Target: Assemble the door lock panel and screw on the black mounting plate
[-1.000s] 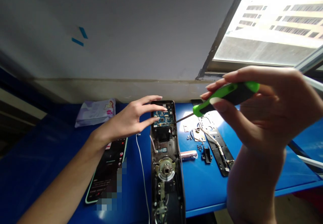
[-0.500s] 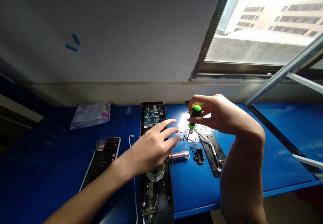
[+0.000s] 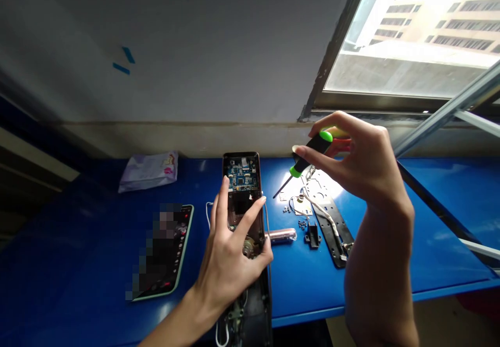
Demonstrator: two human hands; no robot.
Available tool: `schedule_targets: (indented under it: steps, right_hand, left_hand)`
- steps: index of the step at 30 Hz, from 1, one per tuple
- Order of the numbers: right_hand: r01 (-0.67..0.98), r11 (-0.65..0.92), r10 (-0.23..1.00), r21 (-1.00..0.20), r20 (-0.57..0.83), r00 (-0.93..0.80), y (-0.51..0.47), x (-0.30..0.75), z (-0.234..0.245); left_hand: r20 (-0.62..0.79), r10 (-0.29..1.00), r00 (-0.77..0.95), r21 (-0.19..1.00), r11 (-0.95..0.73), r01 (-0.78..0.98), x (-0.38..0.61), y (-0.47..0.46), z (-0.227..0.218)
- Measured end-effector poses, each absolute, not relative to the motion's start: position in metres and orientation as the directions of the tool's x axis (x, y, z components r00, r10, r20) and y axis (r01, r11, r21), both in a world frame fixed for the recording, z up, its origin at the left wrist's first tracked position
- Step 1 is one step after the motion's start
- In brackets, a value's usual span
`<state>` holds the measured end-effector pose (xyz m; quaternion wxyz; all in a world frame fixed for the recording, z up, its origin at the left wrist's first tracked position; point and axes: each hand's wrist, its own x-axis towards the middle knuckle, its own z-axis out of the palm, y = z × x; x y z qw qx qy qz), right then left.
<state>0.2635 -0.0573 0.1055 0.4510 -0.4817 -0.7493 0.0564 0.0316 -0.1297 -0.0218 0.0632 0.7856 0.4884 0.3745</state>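
An opened door-lock body (image 3: 242,180) with a blue circuit board lies lengthwise on the blue table (image 3: 97,232). My left hand (image 3: 232,256) hovers over its middle, fingers spread and holding nothing. My right hand (image 3: 351,162) is raised to the right of the lock, closed around a green-and-black screwdriver (image 3: 308,158) whose tip points down-left toward the loose parts. A black metal plate (image 3: 330,222) with a white cable, small screws (image 3: 301,225) and a black clip (image 3: 312,236) lie below it.
A phone (image 3: 164,253) lies at the left of the lock. A purple packet (image 3: 148,171) sits at the back left near the wall. A pinkish cylinder (image 3: 281,235) rests beside the lock. A window frame (image 3: 332,55) rises at the right.
My left hand drew back from the screws toward the lock's middle and lifted. My right hand rose with the screwdriver, its tip now off the parts.
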Motion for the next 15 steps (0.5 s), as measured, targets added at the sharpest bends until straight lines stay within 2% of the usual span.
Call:
schedule_targets:
  steps: [4, 9, 13, 15]
  right_hand:
    - [0.617, 0.418, 0.863, -0.667, 0.504, -0.04, -0.062, 0.254, 0.097]
    - [0.593, 0.129, 0.975, -0.795, 0.211, 0.071, -0.077, 0.248, 0.07]
    - [0.593, -0.009, 0.991, -0.805, 0.073, 0.114, -0.099, 0.234, 0.037]
    - [0.657, -0.004, 0.986, -0.754, 0.106, 0.128, -0.111, 0.225, 0.017]
  left_hand:
    - [0.574, 0.787, 0.227, 0.487, -0.551, 0.677, 0.025, -0.118, -0.022]
    - [0.564, 0.786, 0.253, 0.495, -0.567, 0.658, 0.013, -0.104, -0.022]
    - [0.55, 0.796, 0.252, 0.506, -0.558, 0.658, 0.01, -0.097, -0.025]
    - [0.548, 0.798, 0.251, 0.508, -0.557, 0.657, 0.01, -0.095, -0.026]
